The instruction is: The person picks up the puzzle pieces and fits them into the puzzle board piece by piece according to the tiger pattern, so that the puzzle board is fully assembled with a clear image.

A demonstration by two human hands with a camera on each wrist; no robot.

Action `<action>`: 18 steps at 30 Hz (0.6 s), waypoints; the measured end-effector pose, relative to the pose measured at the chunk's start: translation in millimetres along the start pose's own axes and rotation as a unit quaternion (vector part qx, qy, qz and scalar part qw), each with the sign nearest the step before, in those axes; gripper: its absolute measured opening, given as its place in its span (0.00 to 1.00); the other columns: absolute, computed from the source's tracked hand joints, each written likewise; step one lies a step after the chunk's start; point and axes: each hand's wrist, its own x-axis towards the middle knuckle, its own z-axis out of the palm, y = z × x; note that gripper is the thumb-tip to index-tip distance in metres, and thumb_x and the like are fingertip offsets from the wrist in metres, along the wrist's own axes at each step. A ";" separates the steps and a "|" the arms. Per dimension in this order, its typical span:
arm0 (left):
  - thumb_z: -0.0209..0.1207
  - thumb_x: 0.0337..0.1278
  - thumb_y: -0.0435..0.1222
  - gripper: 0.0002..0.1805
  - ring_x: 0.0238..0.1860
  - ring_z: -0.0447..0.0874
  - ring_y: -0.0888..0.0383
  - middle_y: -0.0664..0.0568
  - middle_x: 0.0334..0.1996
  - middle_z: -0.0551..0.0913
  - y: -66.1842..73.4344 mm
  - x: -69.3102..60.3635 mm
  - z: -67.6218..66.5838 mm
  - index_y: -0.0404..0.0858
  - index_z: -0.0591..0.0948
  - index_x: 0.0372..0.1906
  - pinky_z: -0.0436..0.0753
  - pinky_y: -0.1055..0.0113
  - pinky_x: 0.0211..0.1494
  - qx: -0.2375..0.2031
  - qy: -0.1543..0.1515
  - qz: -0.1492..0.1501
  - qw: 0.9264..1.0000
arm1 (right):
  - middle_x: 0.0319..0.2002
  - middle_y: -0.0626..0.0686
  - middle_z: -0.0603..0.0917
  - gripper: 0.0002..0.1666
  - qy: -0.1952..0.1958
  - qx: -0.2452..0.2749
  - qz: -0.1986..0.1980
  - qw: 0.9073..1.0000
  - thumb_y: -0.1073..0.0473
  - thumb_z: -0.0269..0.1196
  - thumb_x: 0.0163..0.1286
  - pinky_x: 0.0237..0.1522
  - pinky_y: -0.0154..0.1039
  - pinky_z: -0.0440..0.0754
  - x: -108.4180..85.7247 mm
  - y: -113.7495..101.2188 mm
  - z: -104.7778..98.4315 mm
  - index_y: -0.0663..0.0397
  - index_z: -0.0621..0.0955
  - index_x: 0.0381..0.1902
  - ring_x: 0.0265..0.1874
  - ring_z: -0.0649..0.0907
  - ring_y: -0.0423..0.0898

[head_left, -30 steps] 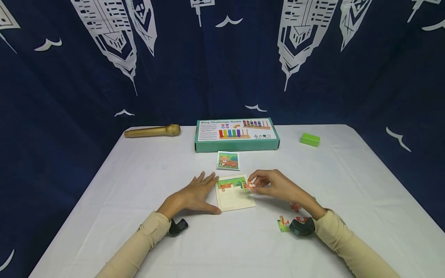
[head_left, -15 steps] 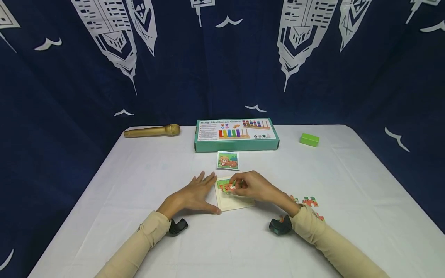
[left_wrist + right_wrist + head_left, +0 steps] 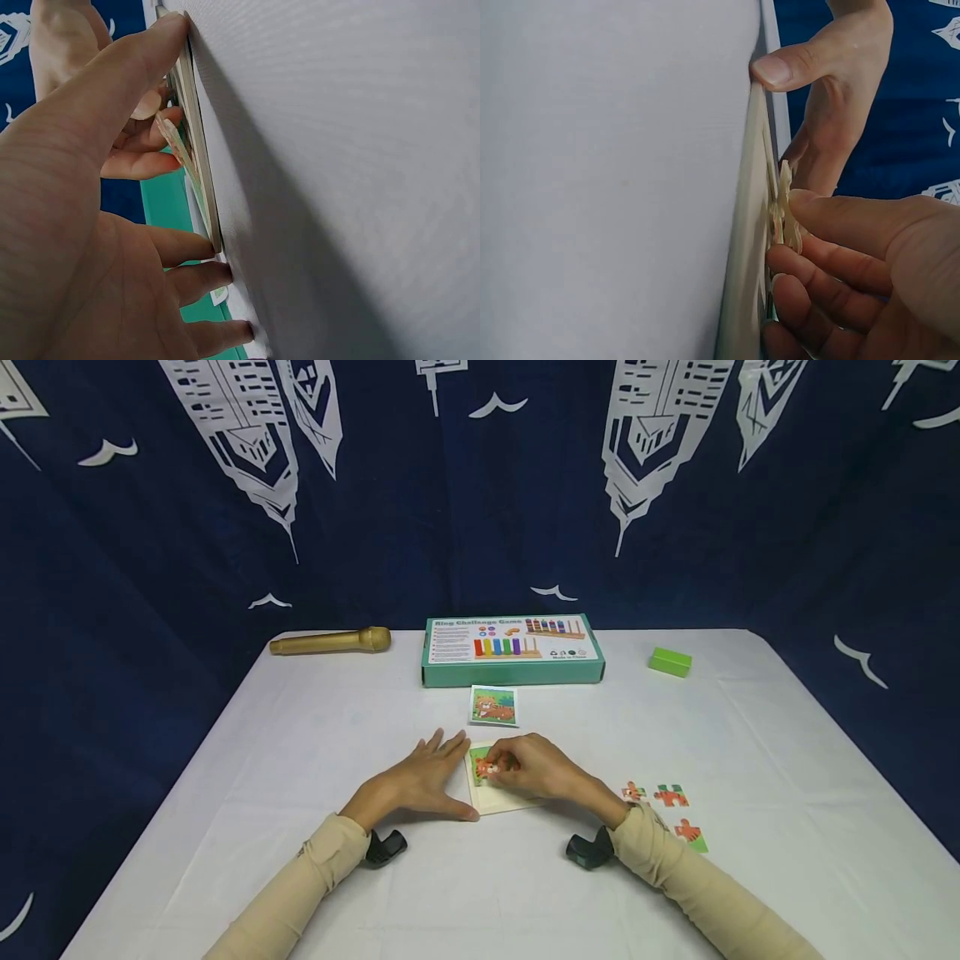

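A thin wooden puzzle board (image 3: 498, 802) lies in front of the person, with picture pieces along its upper part. The left hand (image 3: 420, 783) rests at its left side with fingers spread. In the left wrist view, the thumb and a finger touch the edge of the board. My right hand (image 3: 542, 767) reaches over the board and pinches a jigsaw piece (image 3: 484, 767) between thumb and fingers. Seen from the right wrist, this jigsaw piece (image 3: 785, 196) is tilted just above the board. The right hand hides part of the board.
Several loose jigsaw pieces (image 3: 671, 796) lie right of the board, some partly behind the right forearm. Beyond the board are a tiger picture card (image 3: 493, 706) and a teal game box (image 3: 513, 673). A gold microphone-shaped object (image 3: 330, 642) and a green block (image 3: 670, 662) lie farther back.
The right hand has carried the jigsaw piece leftward from the board's right edge to its upper left part. More loose pieces show beside the right forearm. The left hand has stayed in place.
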 end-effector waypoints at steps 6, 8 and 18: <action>0.63 0.42 0.66 0.62 0.76 0.35 0.41 0.47 0.77 0.45 -0.1 0.8 0.3 0.36 0.50 0.76 0.43 0.45 0.75 0.001 0.000 -0.001 1.000 | 0.23 0.42 0.78 0.12 0.004 -0.002 0.001 1.000 0.60 0.70 0.59 0.26 0.29 0.71 -0.6 0.8 2.1 0.59 0.83 0.40 0.22 0.72 0.35; 0.63 0.42 0.67 0.62 0.76 0.34 0.41 0.48 0.77 0.45 -0.2 0.9 0.4 0.37 0.50 0.76 0.43 0.45 0.75 0.001 -0.001 -0.001 1.000 | 0.22 0.42 0.78 0.12 0.006 -0.008 -0.002 1.000 0.60 0.70 0.59 0.26 0.29 0.71 -0.8 0.9 2.5 0.58 0.83 0.40 0.22 0.72 0.34; 0.64 0.42 0.66 0.62 0.76 0.35 0.41 0.48 0.77 0.45 0.4 0.5 0.1 0.37 0.51 0.76 0.43 0.44 0.75 0.000 -0.001 -0.002 1.000 | 0.20 0.41 0.74 0.10 0.009 -0.039 -0.004 0.999 0.59 0.70 0.58 0.25 0.30 0.68 -0.6 -0.1 4.5 0.53 0.83 0.37 0.21 0.71 0.34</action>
